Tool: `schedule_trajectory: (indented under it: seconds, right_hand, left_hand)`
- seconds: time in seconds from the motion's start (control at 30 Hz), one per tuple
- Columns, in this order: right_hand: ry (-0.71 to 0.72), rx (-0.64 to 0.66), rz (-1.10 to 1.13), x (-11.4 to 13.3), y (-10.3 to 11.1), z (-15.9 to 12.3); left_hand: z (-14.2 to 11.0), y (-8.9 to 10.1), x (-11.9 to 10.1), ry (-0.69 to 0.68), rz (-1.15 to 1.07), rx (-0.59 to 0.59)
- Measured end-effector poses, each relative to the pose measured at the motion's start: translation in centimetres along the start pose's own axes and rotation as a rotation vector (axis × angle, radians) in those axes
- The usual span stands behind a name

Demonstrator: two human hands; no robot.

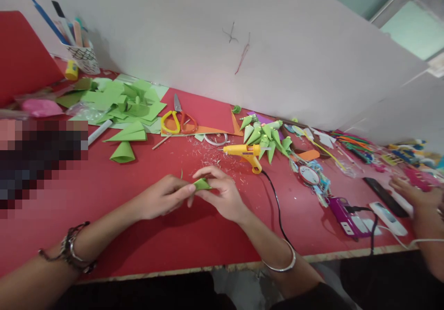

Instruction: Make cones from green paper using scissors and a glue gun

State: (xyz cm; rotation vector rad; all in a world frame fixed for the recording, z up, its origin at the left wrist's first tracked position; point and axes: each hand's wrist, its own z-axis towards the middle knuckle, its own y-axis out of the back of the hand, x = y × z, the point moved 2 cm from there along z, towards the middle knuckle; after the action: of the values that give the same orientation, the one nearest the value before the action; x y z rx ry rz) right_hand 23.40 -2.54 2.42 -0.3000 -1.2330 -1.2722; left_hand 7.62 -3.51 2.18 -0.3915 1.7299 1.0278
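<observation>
Between my two hands is a small green paper piece (202, 184), folded or rolled. My left hand (164, 197) pinches its left end with thumb and fingers. On the other side my right hand (222, 192) grips it with curved fingers, a bracelet on that wrist. Beyond the hands a yellow hot glue gun (244, 150) lies on its side, its black cord running toward the table edge. Two green paper cones (122, 153) rest to the left. Behind the glue gun sits a pile of green paper cones (267, 136).
Scissors (177, 116) lie near green paper sheets (128, 100) at the back. A pen cup (83, 57) stands by the wall. On the right are a purple power strip (347, 215), a black remote (385, 197) and another person's hand (412, 190). Paper scraps litter the red table (194, 240).
</observation>
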Motion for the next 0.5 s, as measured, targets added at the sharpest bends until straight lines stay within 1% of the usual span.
schedule_trajectory:
  seconds: [0.03,0.1,0.13,0.17,0.2,0.27,0.33,0.4,0.5]
  right_hand:
    - [-0.014,-0.025,0.020,-0.01,0.08,0.02]
    - [-0.030,-0.041,0.046,0.05,0.12,0.02]
    - [-0.036,-0.024,0.053,0.13,0.07,0.00]
    - [-0.046,0.010,0.059,0.22,-0.03,-0.03]
    - [-0.061,0.058,0.065,0.32,-0.16,-0.07]
    - [-0.098,0.159,0.076,0.53,-0.44,-0.15]
    - [-0.110,0.217,0.068,0.69,-0.62,-0.19]
    - [-0.083,0.223,0.045,0.77,-0.66,-0.17]
    - [-0.041,0.188,0.021,0.70,-0.57,-0.14]
  left_hand:
    - [-0.05,0.12,0.08,0.039,-0.042,-0.017]
    - [-0.09,0.34,0.18,0.074,-0.044,-0.098]
    - [-0.08,0.40,0.21,0.069,-0.017,-0.137]
    - [-0.04,0.39,0.22,0.052,0.010,-0.152]
    - [0.02,0.31,0.23,0.029,0.030,-0.144]
    - [0.14,0.10,0.24,-0.035,0.048,-0.092]
    - [0.22,-0.06,0.25,-0.086,0.045,-0.036]
    - [0.25,-0.07,0.26,-0.095,0.038,-0.021]
    - [0.21,-0.01,0.11,-0.104,0.030,-0.014]
